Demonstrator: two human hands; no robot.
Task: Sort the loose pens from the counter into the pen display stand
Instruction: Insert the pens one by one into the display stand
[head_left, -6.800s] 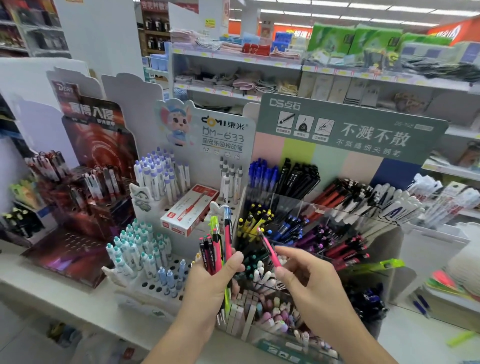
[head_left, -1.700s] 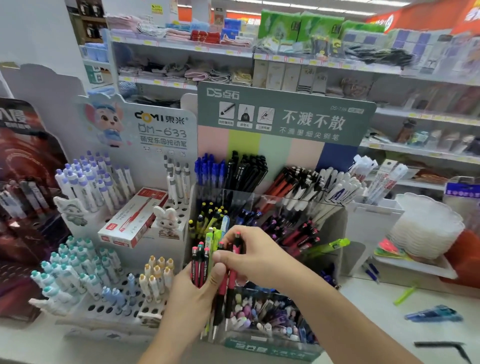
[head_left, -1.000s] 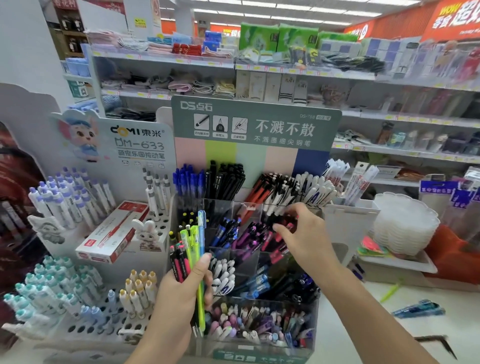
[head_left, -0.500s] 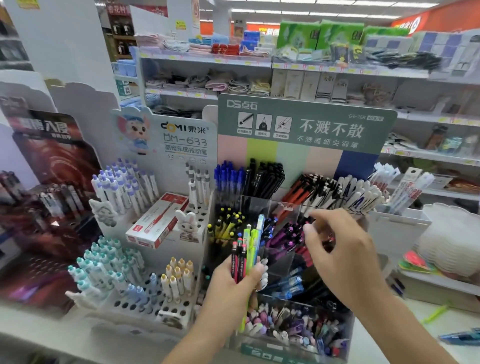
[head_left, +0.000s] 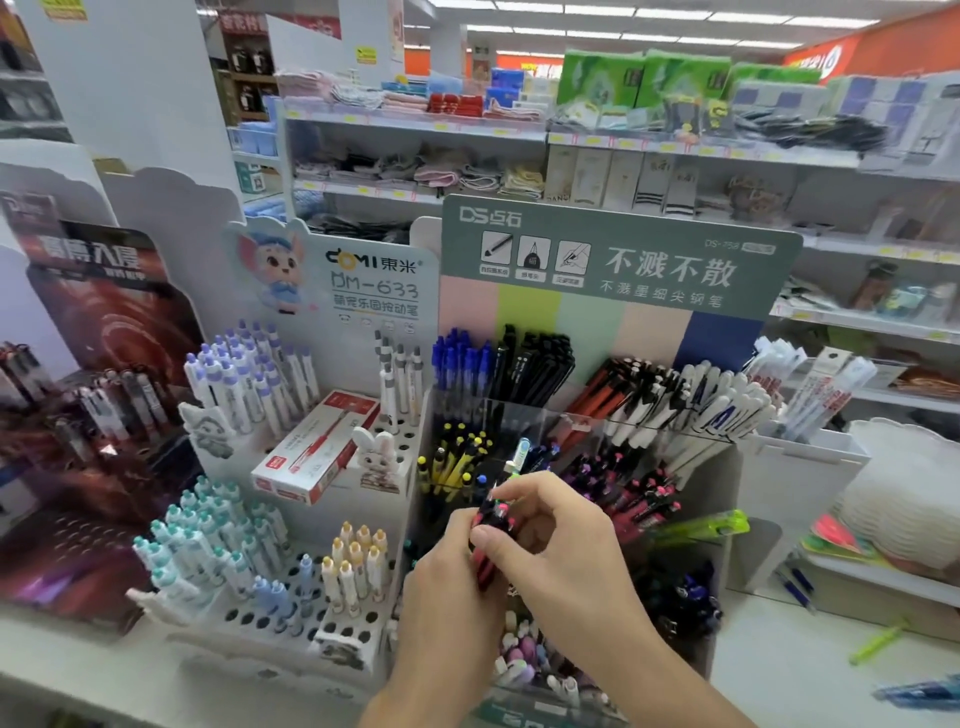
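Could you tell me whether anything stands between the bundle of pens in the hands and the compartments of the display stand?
Nothing visible does. The left hand holds the pen bundle, the right hand pinches its top, and the open-topped display stand lies directly behind them.

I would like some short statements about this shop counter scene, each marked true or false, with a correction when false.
1. The left hand grips a bundle of pens. True.
2. The right hand rests flat on the counter. False: its fingers pinch the pens held in the left hand.
3. The red and white box lies on the white stand left of the clear display stand. True.
4. A green pen lies on the counter to the right of the display. True.
5. The blue-capped pens stand in the front row of the display. False: they stand in the back row, under the sign.
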